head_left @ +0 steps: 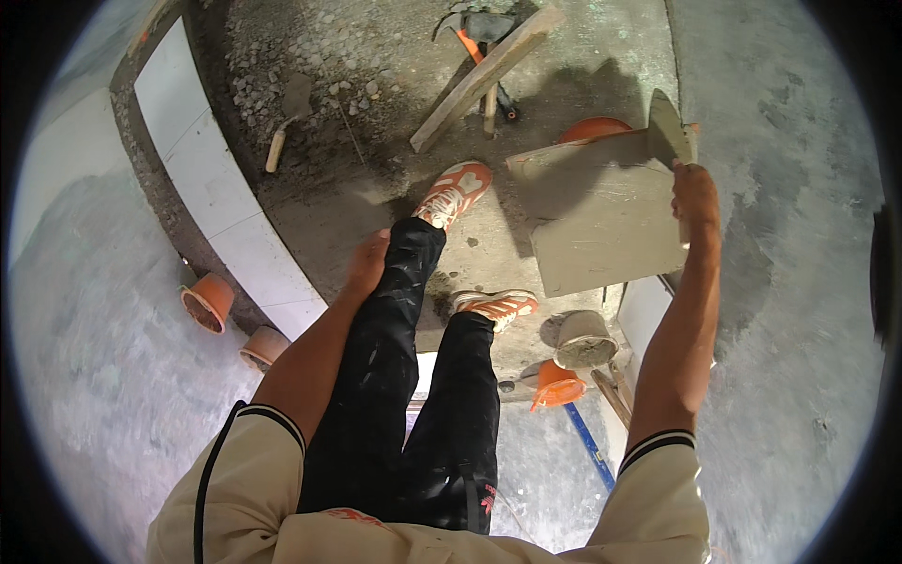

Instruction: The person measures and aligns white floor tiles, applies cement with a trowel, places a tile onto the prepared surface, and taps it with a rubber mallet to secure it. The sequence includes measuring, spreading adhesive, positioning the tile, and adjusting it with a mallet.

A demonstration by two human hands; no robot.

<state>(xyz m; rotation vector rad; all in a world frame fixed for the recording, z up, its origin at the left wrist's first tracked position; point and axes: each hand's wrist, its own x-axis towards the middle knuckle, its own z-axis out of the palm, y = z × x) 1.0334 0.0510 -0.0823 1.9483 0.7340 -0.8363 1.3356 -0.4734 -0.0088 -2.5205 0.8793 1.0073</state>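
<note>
My right hand (696,199) is closed round the handle of a trowel (666,130). Its pointed blade, facing away from me, lies over the far right corner of a grey slab (606,244). Wet-looking grey mortar covers much of the slab's face, smooth on the near part and with a ridge across its middle. On the left, my left hand (368,265) is beside my shin, against the black trouser leg; it is slightly blurred and its fingers are mostly hidden. An orange bucket (595,128) shows partly behind the slab's far edge.
A wooden plank (484,80) lies across hammers (479,26) ahead. Gravel (310,52) and another trowel (276,148) are at the far left. White tiles (202,169) line a ledge. Orange pots (209,301), a mortar bucket (586,340) and a blue level (589,446) stand or lie nearer.
</note>
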